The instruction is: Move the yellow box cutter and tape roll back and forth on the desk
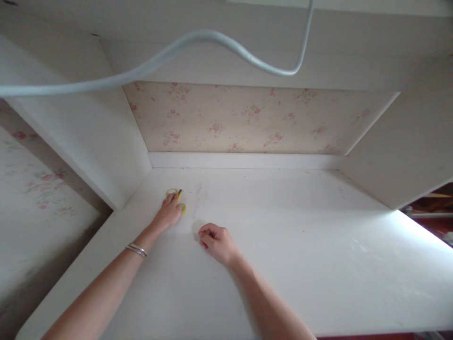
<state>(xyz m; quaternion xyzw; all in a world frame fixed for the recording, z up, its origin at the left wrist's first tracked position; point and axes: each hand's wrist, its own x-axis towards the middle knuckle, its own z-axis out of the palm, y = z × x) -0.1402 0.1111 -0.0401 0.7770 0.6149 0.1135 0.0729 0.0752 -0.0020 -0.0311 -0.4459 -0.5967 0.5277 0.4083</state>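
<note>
My left hand [171,210], with silver bangles at its wrist, reaches to the far left of the white surface [276,264]. Its fingers are bent down over a small slim yellow thing with a dark tip [180,193], and partly hide it. A thin yellow ring [172,190] shows just beyond the fingertips. Beside the fingers, on the right, lies a round yellow-green thing [182,208] whose kind I cannot make out. Closer to me, my right hand [216,241] rests on the surface, its fingers curled and nothing visible in them.
White side panels [88,127] flank the surface, with a low white strip [244,161] and floral wallpaper [226,120] at the back. A white cable [212,37] crosses the top of the view. Past the right edge, reddish-brown items [433,208] show in part.
</note>
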